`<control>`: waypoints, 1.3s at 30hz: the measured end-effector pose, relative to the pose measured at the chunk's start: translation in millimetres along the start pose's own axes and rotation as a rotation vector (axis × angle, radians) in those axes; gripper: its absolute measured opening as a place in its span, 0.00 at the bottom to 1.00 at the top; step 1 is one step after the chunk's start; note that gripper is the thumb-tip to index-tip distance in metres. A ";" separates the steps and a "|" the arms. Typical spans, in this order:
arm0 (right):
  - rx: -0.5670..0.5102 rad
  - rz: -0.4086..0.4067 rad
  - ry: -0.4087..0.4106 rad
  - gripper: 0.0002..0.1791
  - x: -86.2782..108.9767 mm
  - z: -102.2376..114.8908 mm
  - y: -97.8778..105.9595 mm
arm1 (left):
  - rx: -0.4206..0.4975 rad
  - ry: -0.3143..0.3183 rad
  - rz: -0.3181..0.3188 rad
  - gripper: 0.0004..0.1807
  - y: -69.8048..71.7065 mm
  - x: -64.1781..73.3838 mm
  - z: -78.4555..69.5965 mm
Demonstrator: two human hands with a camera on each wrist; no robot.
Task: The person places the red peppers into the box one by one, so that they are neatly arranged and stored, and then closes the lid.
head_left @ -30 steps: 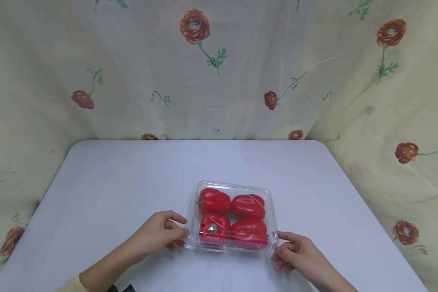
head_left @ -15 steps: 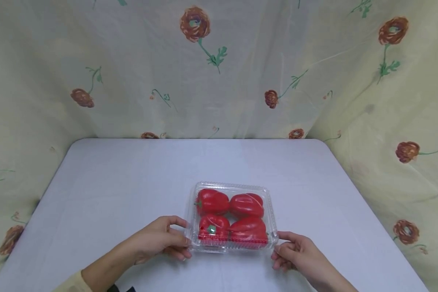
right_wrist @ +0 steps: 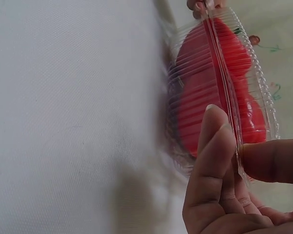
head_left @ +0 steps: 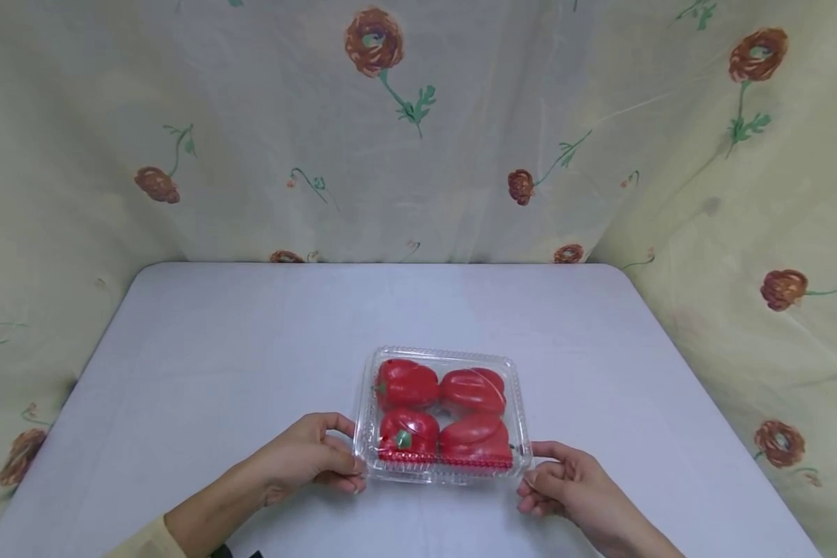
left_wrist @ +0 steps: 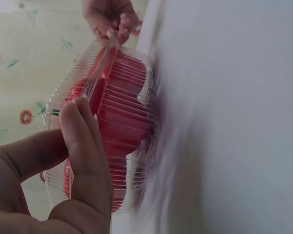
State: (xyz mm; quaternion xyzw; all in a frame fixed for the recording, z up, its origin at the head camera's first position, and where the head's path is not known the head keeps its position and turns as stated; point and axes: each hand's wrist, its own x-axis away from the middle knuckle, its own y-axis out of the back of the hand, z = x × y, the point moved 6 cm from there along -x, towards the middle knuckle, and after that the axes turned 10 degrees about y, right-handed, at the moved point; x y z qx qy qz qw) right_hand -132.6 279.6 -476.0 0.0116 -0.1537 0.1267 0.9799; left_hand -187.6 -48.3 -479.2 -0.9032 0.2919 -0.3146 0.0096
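Note:
A clear plastic clamshell box (head_left: 520, 411) with its lid down stands on the table in the head view, holding several red bell peppers (head_left: 476, 443). My left hand (head_left: 303, 457) pinches the rim at the near left corner between thumb and fingers. At the near right corner, the rim is pinched by my right hand (head_left: 575, 487). The right wrist view shows the thumb (right_wrist: 273, 161) on one side of the thin flange and the fingers on the other. Ribbed side walls of the box (left_wrist: 129, 114) show in the left wrist view, with lid and base rims close together.
The white-covered table (head_left: 265, 325) extends around the box on all sides. Cream curtains (head_left: 446, 225) printed with flowers enclose its back and both sides. A small dark object (head_left: 223, 551) lies at the bottom edge, below the left forearm.
My left hand has moved from beside the box onto its near left corner and now pinches the rim there. The lid's left edge has shifted slightly. The right hand keeps its place.

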 end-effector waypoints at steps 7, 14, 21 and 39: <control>-0.019 0.000 0.009 0.29 2.0 1.6 -0.7 | 0.007 -0.016 -0.009 0.26 -0.5 0.9 1.7; -0.004 0.002 0.004 0.30 2.9 2.8 0.0 | 0.014 -0.001 -0.009 0.23 0.5 2.2 4.7; 0.014 -0.004 -0.046 0.31 3.5 2.6 -0.5 | 0.012 0.050 -0.018 0.22 3.6 4.2 3.8; 0.301 -0.163 -0.098 0.24 -9.3 12.7 19.4 | -0.400 -0.067 -0.455 0.17 41.9 -7.6 -27.9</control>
